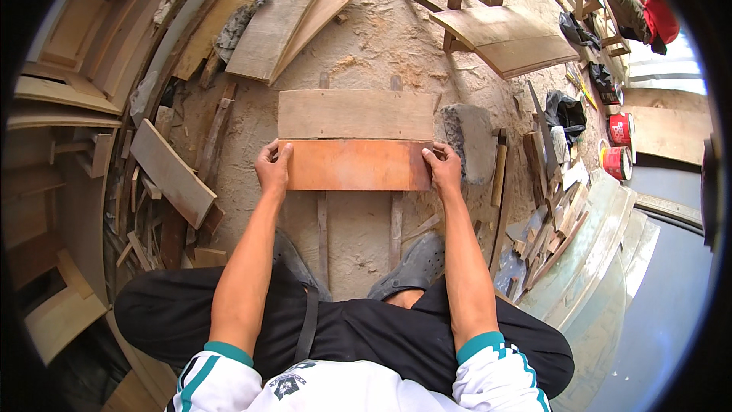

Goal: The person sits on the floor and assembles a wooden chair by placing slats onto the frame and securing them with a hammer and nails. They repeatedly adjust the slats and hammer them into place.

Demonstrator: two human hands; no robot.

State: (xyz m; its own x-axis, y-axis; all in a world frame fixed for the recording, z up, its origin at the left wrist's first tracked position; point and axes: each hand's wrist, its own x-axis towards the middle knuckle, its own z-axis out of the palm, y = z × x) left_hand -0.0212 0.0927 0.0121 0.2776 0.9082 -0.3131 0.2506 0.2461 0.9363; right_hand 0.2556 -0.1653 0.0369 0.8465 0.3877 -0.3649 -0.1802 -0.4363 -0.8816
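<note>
An orange-brown wooden board [351,165] lies crosswise in front of me, its far edge close against a paler wooden board [355,113]. My left hand [273,168] grips its left end, thumb on top and fingers at the edge. At the opposite end my right hand [444,166] holds it the same way, beside a darker stained patch. Two thin wooden strips [322,233] run away from me beneath both boards, showing on the near and far sides.
Loose planks [174,172] and scraps lean at the left. A grey block [467,143] lies right of the boards. Beyond stands a wooden stool [507,38]. Red cans [616,162], glass sheets [587,259] and offcuts are at the right. A person in red [660,15] is far right.
</note>
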